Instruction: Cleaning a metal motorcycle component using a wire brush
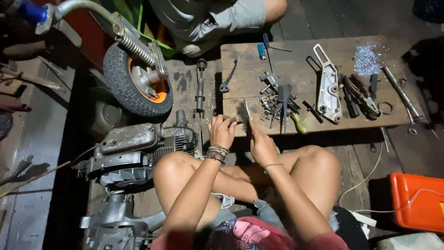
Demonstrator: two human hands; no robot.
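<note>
Thin flat metal strip (247, 110): you pinch it between both hands at the frame's centre, over the wooden board's (296, 51) near edge.
Left hand (222, 131): fingers closed on its lower end.
Right hand (262, 144): fingertips closed beside it.
Grey engine block (138, 148): lower left.

A wooden board (249, 55) carries a screwdriver (262, 48), a metal bracket (327, 85) and pliers (358, 95).
</note>
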